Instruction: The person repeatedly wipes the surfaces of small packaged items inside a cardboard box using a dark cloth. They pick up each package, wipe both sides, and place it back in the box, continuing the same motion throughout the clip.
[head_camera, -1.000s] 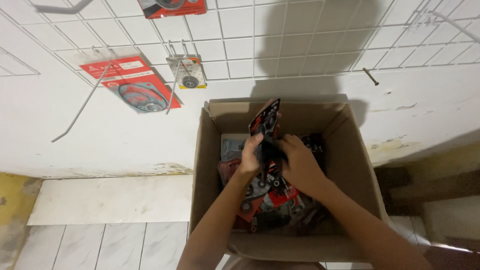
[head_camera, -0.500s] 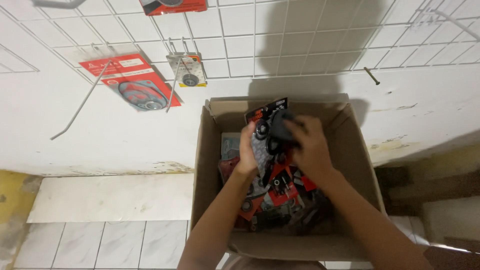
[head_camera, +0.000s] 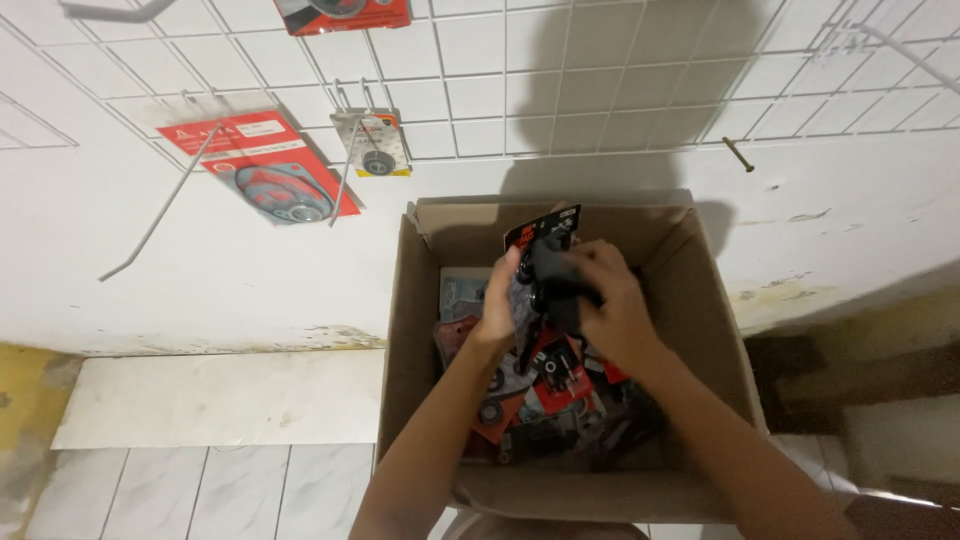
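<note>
An open cardboard box (head_camera: 700, 290) stands against a white wall, filled with several red and black carded parts packets (head_camera: 548, 390). Both my hands are inside it. My left hand (head_camera: 497, 305) and my right hand (head_camera: 612, 305) together grip a stack of these packets (head_camera: 545, 265), held upright above the rest. The top corner of a black and red card sticks out above my fingers.
A white wire grid (head_camera: 600, 90) hangs on the wall above the box. Red carded packets (head_camera: 270, 175) and a small yellow-edged one (head_camera: 372, 145) hang from its hooks. A long bare hook (head_camera: 160, 210) juts out at left. Tiled floor (head_camera: 200, 480) lies at lower left.
My hands have shifted on the held packets, gathering them and lifting them slightly higher in the box. My right hand now wraps over the front of the stack.
</note>
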